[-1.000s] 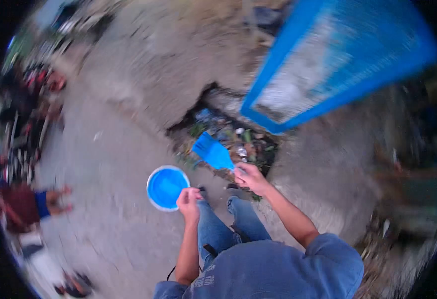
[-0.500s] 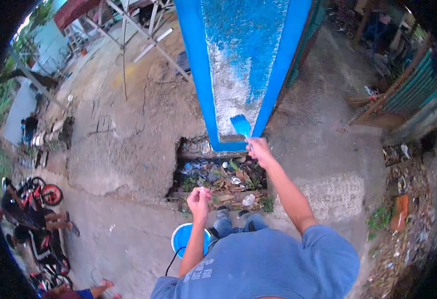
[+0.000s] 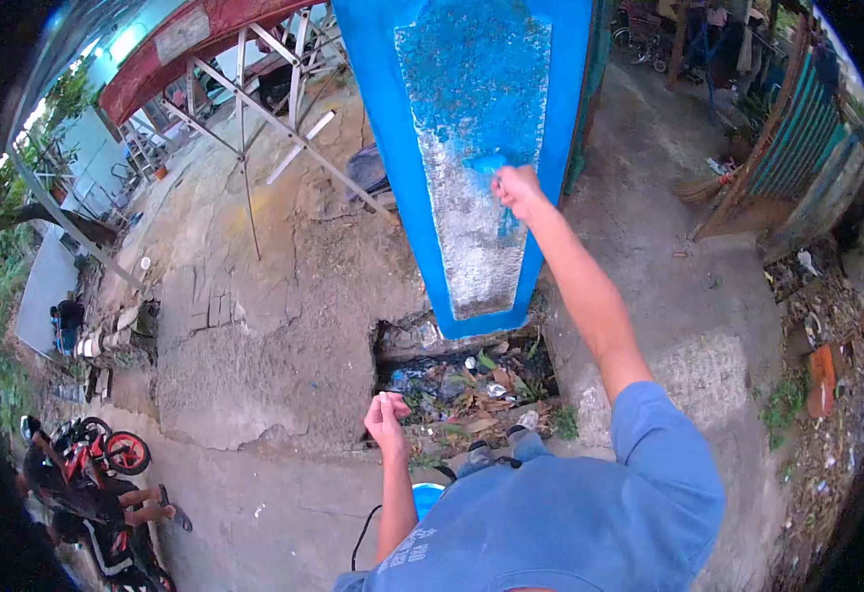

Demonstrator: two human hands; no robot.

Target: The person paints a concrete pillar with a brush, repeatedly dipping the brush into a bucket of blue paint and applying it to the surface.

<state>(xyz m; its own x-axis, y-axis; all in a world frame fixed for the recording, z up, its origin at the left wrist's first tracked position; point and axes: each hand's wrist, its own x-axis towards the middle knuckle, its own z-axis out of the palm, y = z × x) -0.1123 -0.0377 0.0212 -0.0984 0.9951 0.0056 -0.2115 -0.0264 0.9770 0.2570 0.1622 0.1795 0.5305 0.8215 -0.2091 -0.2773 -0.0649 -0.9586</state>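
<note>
My right hand [image 3: 518,191] is closed on a paintbrush [image 3: 486,165] with blue bristles, held against the front of a pillar. That pillar's panel [image 3: 467,229] is rough, blue in its upper part and whitish lower down, inside a smooth bright-blue border [image 3: 404,212]. My left hand [image 3: 387,414] hangs lower left of the pillar with its fingers pinched together; whatever they hold, if anything, is too small to name. Below my left forearm, a bucket of blue paint [image 3: 426,496] is partly hidden by my body.
An open drain [image 3: 471,380] with leaves and litter lies at the pillar's foot. Motorbikes [image 3: 97,464] and a person's legs [image 3: 151,508] are at lower left. Metal struts [image 3: 284,128] stand at upper left, a corrugated fence [image 3: 807,128] at upper right.
My right hand and the brush have moved up the pillar from near its bottom edge. The view has shifted, and less of the bucket shows.
</note>
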